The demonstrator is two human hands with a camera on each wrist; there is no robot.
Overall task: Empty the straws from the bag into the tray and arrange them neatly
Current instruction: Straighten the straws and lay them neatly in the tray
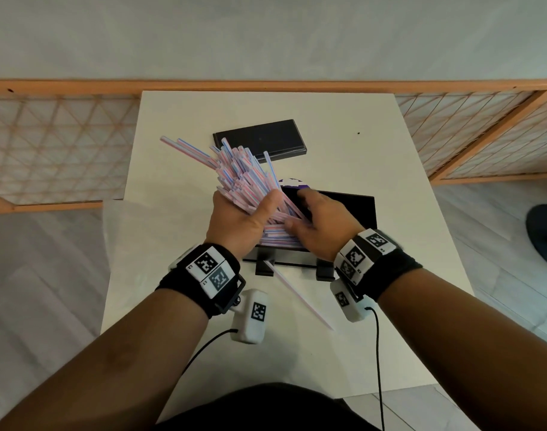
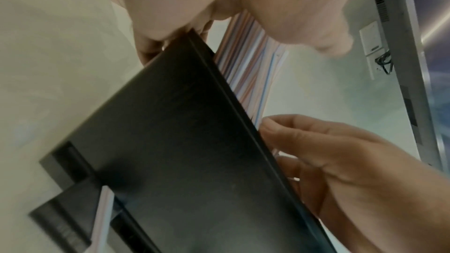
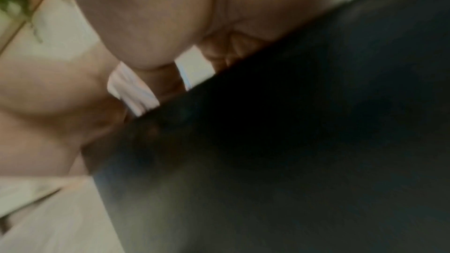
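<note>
My left hand (image 1: 244, 213) grips a thick bundle of pink-and-blue striped straws (image 1: 238, 172) that fans up and to the far left above the black tray (image 1: 353, 209). The bundle's lower ends sit in the tray's near left part. My right hand (image 1: 315, 219) reaches over the tray, thumb and fingers round those lower ends. In the left wrist view the tray's dark wall (image 2: 182, 141) fills the middle, with straws (image 2: 246, 64) behind it and the right hand (image 2: 340, 157) beside them. The right wrist view is blurred, showing tray (image 3: 292, 141) and a few straws (image 3: 131, 89).
One stray straw (image 1: 300, 297) lies on the white table (image 1: 390, 169) in front of the tray. A flat black lid (image 1: 259, 140) lies farther back. A clear plastic bag (image 1: 132, 231) lies at the table's left edge. A purple item (image 1: 292, 181) shows behind the tray.
</note>
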